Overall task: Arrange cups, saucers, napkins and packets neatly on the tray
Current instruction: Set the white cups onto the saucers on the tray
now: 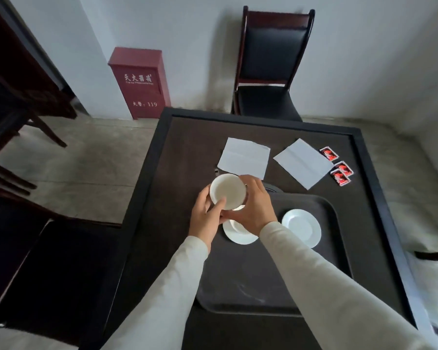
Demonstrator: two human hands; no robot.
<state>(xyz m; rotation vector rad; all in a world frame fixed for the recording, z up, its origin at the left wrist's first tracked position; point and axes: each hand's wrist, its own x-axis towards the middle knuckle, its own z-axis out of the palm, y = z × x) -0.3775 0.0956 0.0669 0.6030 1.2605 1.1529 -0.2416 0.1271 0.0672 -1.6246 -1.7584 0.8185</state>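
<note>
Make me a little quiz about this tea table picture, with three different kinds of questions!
1. True or false: both napkins already lie on the tray.
2. How many red packets are on the table?
3. What do the two hands hold? A) a napkin B) a white cup C) a packet

Key:
1. False. The left napkin and right napkin lie on the table beyond the tray.
2. Three red packets.
3. B. The left hand and right hand hold the white cup above the left saucer; the right saucer is bare.
</note>
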